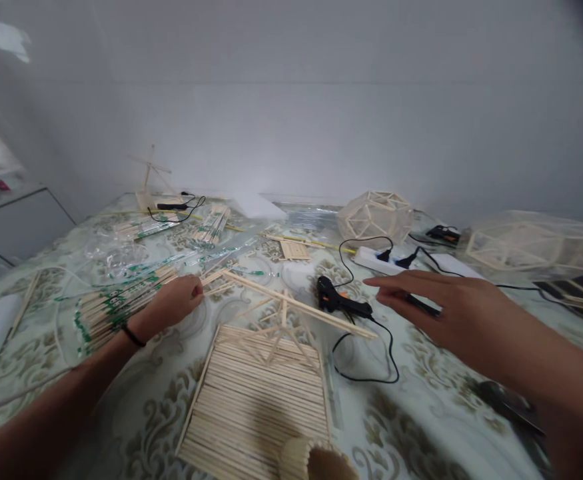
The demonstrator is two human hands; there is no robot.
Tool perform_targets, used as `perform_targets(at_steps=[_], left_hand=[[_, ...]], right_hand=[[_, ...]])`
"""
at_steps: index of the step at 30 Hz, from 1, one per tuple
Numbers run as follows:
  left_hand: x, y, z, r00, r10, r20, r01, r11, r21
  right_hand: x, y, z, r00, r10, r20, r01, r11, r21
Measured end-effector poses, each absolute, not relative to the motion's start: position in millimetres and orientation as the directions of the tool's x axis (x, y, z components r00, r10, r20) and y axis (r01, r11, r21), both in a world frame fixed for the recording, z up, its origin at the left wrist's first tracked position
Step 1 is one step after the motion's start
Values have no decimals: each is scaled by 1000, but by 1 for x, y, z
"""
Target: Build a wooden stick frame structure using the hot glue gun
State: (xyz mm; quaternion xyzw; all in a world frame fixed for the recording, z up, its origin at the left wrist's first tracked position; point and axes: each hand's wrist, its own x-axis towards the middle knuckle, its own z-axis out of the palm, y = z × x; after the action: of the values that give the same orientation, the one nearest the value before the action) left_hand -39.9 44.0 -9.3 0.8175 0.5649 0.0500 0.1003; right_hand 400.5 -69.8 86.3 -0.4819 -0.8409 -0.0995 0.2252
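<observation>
My left hand [178,300] is closed with the fingertips curled, beside a bundle of wooden chopsticks [116,307] in green-printed wrappers. Some loose sticks [216,280] lie just past its fingertips; whatever is inside the fist is hidden. My right hand [436,300] is held out over the right side, fingers stretched. A dark object [424,305] shows between its thumb and fingers; whether it is held I cannot tell. Left of those fingers lies a black glue gun [344,300]. Between my hands, a stick frame [284,313] with a long beam stands on a slatted stick platform [261,387].
A round stick-built cup [316,460] sits at the platform's near edge. Behind are a white power strip [378,260] with black cords and a translucent stick-framed lantern shape [376,217]. Another such shape [536,240] stands right. A small stick model [148,183] is back left.
</observation>
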Motion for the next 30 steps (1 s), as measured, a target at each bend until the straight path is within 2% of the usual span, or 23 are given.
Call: perform_targets(at_steps=[16,24,30], left_hand=[[-35,41,26,330,933,145,772,-356,527],[-36,37,41,254,946,204,694,-325,642],[-33,30,54,207,945,251,620,-326,714]], right_hand=[[395,-65,84,-345,827,444,879,451,-156],[400,-40,61,-298,906,302,872,387,-300],[404,-24,19,-213,972,104,919,235,-318]])
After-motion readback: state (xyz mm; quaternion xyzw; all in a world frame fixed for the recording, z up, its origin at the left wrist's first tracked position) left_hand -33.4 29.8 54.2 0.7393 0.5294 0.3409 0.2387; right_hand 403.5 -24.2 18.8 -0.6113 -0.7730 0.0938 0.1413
